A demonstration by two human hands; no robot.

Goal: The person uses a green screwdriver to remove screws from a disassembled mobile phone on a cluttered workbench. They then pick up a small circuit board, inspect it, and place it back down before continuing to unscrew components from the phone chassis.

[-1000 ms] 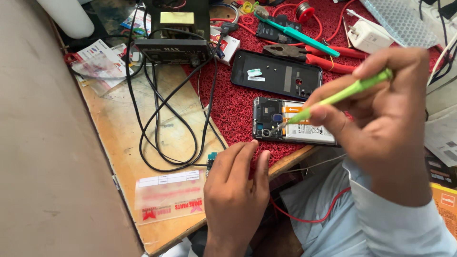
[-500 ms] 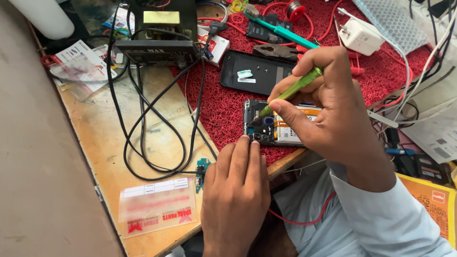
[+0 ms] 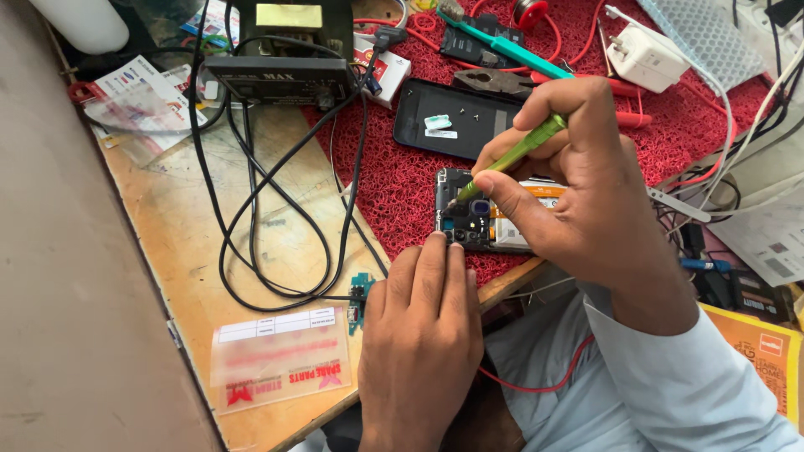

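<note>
An opened phone (image 3: 469, 219) with its circuit board and camera module showing lies on the red mat (image 3: 402, 184). My right hand (image 3: 578, 184) grips a green screwdriver (image 3: 523, 151) like a pen, its tip touching the phone's top left corner. My left hand (image 3: 423, 335) rests flat at the table's edge, its fingertips pressing on the phone's near edge. The phone's black back cover (image 3: 448, 121) lies just beyond, with a few small parts on it.
A black power supply box (image 3: 280, 75) stands at the back with black cables (image 3: 268, 209) looping over the wooden table. A small green circuit strip (image 3: 360, 297) and a clear plastic packet (image 3: 276, 356) lie near my left hand. Pliers, a white charger (image 3: 649, 54) and tools lie behind.
My right hand has come in from the right and lowered the screwdriver tip onto the phone's corner. My left hand's fingers have slid up against the phone's edge.
</note>
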